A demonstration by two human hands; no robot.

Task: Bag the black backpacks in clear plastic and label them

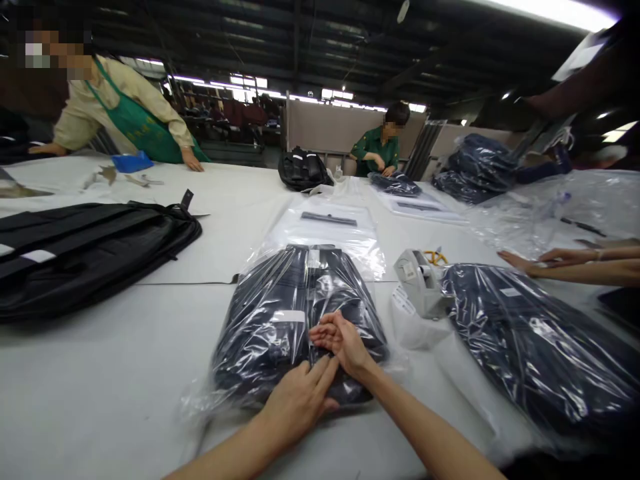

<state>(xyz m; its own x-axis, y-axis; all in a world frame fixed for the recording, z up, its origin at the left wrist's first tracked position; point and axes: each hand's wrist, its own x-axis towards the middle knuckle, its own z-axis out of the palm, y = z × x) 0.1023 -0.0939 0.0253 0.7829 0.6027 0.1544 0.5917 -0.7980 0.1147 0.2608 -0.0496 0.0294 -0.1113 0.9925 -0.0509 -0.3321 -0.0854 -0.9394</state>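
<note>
In front of me on the white table lies a dark item in a clear plastic bag [260, 333], with a white label strip; it looks like a folded backpack or garment. My left hand [303, 393] rests on the near part of the plastic, fingers stretched forward. Just right of it, my right hand [345, 343] is turned on its side over the bag with fingers loosely bent and nothing visible in them. The two hands meet or overlap near the fingertips. Beyond the item lies a clear bag [325, 233] with a dark printed strip.
Right of the bag stand a tape dispenser [423, 283] and yellow-handled scissors [436, 257]. Another bagged dark item [540, 340] lies at right, near a co-worker's hands [545, 260]. Black items [90, 247] are stacked left. Two people [135, 120] work across the table [125, 373].
</note>
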